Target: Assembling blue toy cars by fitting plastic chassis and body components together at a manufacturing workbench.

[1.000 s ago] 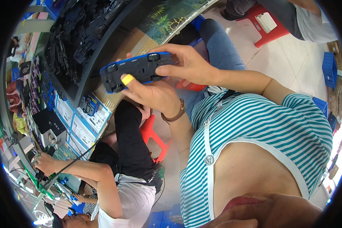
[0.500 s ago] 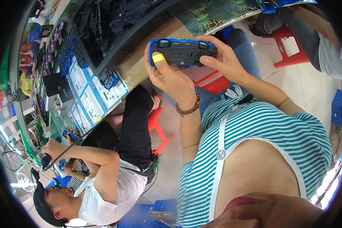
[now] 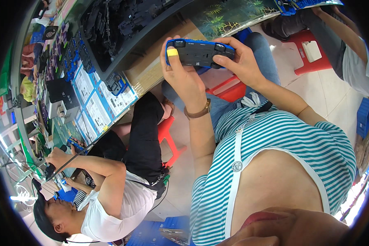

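Observation:
A blue toy car (image 3: 197,52) is held between my two hands, its black underside turned up toward me. My left hand (image 3: 183,84) grips one end; yellow tape wraps the thumb, which presses on the underside. On the other end my right hand (image 3: 242,61) is closed, its thumb against the underside close to a wheel and its fingers over the far edge. The fingers behind the car are partly hidden. The car is in the air, near the table's wooden edge (image 3: 168,55).
A large black tray (image 3: 110,71) full of black plastic parts lies beyond my hands. Left of it are printed sheets (image 3: 96,102), another blue car (image 3: 118,85) and a dark box (image 3: 61,96). A co-worker (image 3: 110,201) sits at left. Red stools (image 3: 311,53) stand around.
The toy car has tilted slightly and shifted a little to the right. My left hand has moved up with it, and its wrist has turned somewhat.

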